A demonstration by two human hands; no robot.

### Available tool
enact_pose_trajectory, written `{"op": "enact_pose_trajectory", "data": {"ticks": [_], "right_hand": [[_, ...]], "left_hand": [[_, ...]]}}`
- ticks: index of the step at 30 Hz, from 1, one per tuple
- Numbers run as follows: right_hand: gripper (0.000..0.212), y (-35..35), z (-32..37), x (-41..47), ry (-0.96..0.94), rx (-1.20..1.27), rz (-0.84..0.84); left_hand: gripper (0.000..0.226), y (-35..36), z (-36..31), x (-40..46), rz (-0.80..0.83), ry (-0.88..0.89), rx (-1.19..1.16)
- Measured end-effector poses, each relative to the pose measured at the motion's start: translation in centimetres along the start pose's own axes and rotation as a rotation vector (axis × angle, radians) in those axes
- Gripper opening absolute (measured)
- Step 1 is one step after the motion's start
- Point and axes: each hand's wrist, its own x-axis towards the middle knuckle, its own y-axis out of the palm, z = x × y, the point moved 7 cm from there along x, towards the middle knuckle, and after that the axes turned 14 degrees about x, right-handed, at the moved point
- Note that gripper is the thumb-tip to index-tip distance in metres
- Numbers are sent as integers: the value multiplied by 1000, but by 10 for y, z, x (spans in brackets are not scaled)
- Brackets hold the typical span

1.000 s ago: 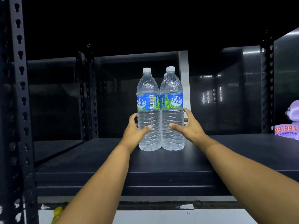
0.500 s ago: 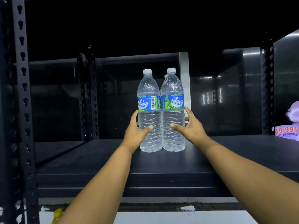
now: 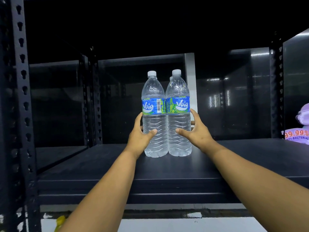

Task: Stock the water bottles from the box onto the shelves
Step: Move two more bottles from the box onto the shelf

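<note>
Bottles: two clear water bottles stand side by side on the dark shelf, roughly midway between its left and right ends and set back from the front edge.
Left bottle: upright, long axis vertical, white cap at the top, base flat on the shelf; blue and green "Waig" label with its barcode panel turned towards the front.
Right bottle: upright as well, cap up, base on the shelf, touching the left bottle along the label band; its "Waig" logo faces forward.
Contents: both look filled with clear water, nearly up to the shoulders.
Behind them: the caps of further bottles peep out just behind each neck; how many stand there I cannot tell.
Left hand: wrapped round the lower body of the left bottle from its outer side, thumb across the front, fingers reaching up towards the label.
Right hand: gripping the right bottle the same way from its outer side, thumb on the front, fingers curled round the far side.
Hands together: apart, one on each bottle, with the pair of bottles between them.
Rack: black slotted upright at the left front corner of the shelf.
Right end of shelf: a purple pack printed "99.99%" and "anti-bacterial", well apart from the bottles.
</note>
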Motion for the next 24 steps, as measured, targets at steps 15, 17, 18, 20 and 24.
{"op": "enact_pose_trajectory", "data": {"ticks": [15, 17, 18, 20, 24], "right_hand": [[95, 4, 2, 0, -46, 5, 26], [87, 5, 1, 0, -49, 18, 35], [85, 6, 1, 0, -45, 22, 39], [85, 7, 0, 1, -33, 25, 43], [90, 6, 4, -1, -68, -2, 29]], "left_hand": [[77, 0, -4, -2, -29, 54, 52], [79, 1, -3, 0, -24, 47, 56], [80, 2, -3, 0, -12, 43, 54], [80, 4, -3, 0, 8, 41, 51], [80, 1, -4, -2, -11, 73, 57]]}}
